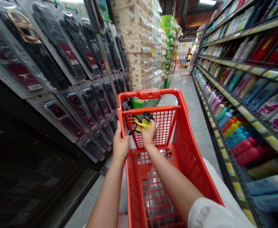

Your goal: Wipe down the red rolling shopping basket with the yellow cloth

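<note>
A red plastic shopping cart (193,133) stands before me, its grid-patterned inside in view. My left hand (121,144) is closed around the cart's left rim, with the thumb pointing up along it. Over the cart's far end my right hand (149,133) grips a soft yellow-and-black item (142,123) with black loops sticking out. Its exact kind is not clear. Behind it is the cart's red grid panel (167,123). A thin metal pole (108,66) with a dark upper part rises by the cart's far left corner.
Packaged belts (70,53) hang in rows on the left wall. Stacked tissue packs (139,47) and green packages (167,31) stand ahead. Shelves of bottles (243,133) line the right side. A grey tiled aisle (183,82) runs forward between them.
</note>
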{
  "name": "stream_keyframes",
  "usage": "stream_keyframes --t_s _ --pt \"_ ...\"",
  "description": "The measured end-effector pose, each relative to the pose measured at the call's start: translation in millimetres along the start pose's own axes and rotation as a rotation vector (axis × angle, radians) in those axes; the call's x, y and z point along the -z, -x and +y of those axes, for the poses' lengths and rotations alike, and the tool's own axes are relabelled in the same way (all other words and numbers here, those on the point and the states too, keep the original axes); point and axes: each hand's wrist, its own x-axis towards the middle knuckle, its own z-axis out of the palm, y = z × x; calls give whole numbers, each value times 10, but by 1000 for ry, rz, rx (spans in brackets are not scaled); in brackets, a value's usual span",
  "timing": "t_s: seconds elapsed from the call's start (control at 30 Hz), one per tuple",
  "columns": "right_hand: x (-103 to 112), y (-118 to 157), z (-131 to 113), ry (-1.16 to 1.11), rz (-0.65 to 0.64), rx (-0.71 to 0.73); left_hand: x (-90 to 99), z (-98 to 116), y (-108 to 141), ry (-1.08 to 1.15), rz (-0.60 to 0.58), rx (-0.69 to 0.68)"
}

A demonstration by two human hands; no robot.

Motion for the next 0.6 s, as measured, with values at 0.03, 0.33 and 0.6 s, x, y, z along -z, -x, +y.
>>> stream_keyframes --t_s 0.03,0.33,0.6 --pt "62 -91 -110 -9 53 46 -1 -3 3 0 -1 1" --pt "78 -131 0 330 -343 496 12 -23 20 3 -21 -21" --pt "20 750 457 439 -745 385 -9 -48 6 27 -17 -23"
